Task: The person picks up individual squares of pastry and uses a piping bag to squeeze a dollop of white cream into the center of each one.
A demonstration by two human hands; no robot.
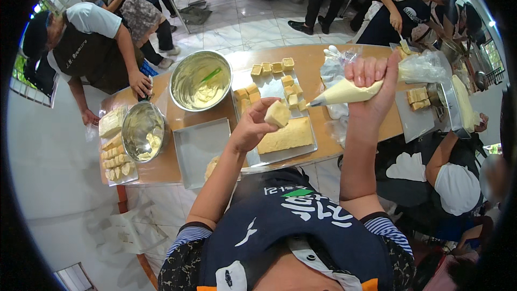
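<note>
Between the fingertips of my left hand [253,126] is a small piece of yellow sponge cake [277,113], held up above the table. My right hand [374,81] is wrapped round a piping bag [344,93] full of pale cream. Its metal tip points left toward the cake piece, with a gap between them. Below my hands, a tray [253,157] holds a large uncut sponge slab [285,136] and several cut cake cubes [288,83]. More cubes [247,94] sit behind my left hand.
A large steel bowl [180,94] holds cream and a green-handled spatula [211,74]. A smaller bowl [132,134] stands left, beside a tray of cake pieces [118,161]. A grey tray [183,151] lies near my left forearm. Co-workers [91,48] stand around the table.
</note>
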